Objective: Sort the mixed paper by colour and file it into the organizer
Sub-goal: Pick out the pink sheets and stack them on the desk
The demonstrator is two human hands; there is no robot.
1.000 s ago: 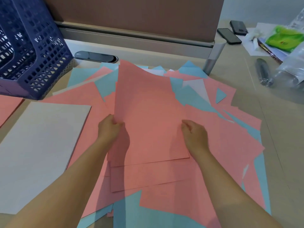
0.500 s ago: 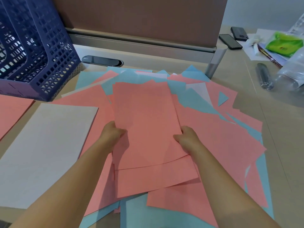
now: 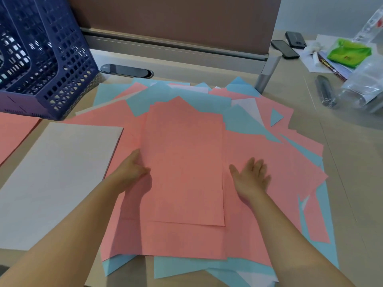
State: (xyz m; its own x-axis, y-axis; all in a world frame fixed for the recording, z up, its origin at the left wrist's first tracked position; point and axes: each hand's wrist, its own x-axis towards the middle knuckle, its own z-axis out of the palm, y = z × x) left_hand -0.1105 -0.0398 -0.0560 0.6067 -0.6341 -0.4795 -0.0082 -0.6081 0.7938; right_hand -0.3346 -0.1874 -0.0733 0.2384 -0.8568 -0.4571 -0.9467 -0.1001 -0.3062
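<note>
Lying flat on top of the messy pink, blue and white paper pile (image 3: 259,125): a neat pink paper sheet stack (image 3: 184,162), mid-desk. Gripping its left edge, left hand (image 3: 130,172), thumb on top. Resting palm-down just beside its right edge, right hand (image 3: 251,179), fingers spread and relaxed. Sitting to the left: tidy white paper stack (image 3: 51,179), and further back, purple lattice plastic organizer (image 3: 53,59).

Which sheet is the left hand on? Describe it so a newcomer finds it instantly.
Start at the purple mesh organizer at far left, then drop to the paper pile mid-desk. The pink sheet lies topmost, between both hands, with the left hand at its left edge. Unlike neighbours, it lies square to the viewer and fully uncovered.
</note>
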